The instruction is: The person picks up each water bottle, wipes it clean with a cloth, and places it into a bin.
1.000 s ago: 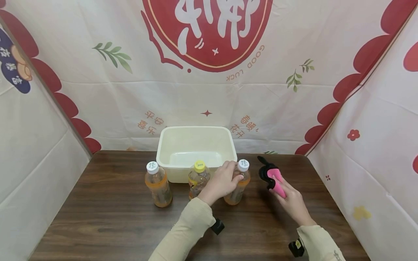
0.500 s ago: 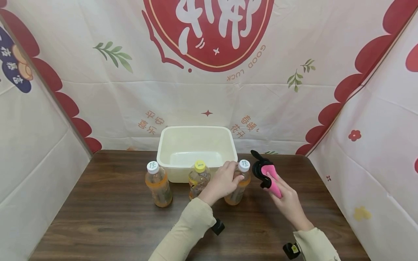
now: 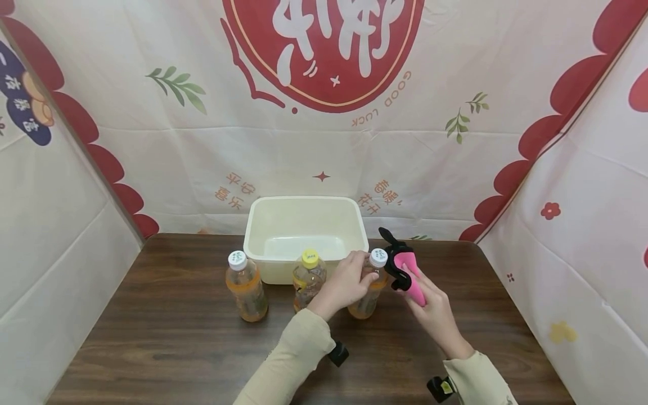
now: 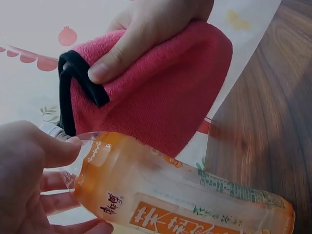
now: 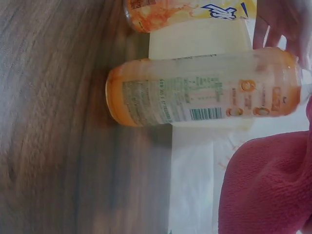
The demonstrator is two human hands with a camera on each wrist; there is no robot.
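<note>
On the right of the row stands a clear plastic drink bottle (image 3: 365, 306) with a white cap and orange label; its label shows large in the left wrist view. My left hand (image 3: 344, 284) grips this bottle by its upper part, thumb and fingers around the shoulder in the left wrist view. In my right hand (image 3: 437, 315) is a folded pink cloth (image 4: 165, 92) with black edging, the thumb pressed on top of it. The cloth's black edge comes right up beside the bottle's cap and shoulder. The right wrist view shows the pink fabric close to the bottle's top.
A bottle with a yellow cap (image 3: 310, 259) stands partly behind my left hand, and another white-capped bottle (image 3: 248, 298) is further left. Behind them sits a cream plastic basin (image 3: 270, 271). The brown wooden table (image 3: 152, 332) ends at a printed cloth backdrop (image 3: 177, 157).
My right hand has moved left with the pink cloth, from well apart to right beside the bottle. My left hand has kept its grip and place.
</note>
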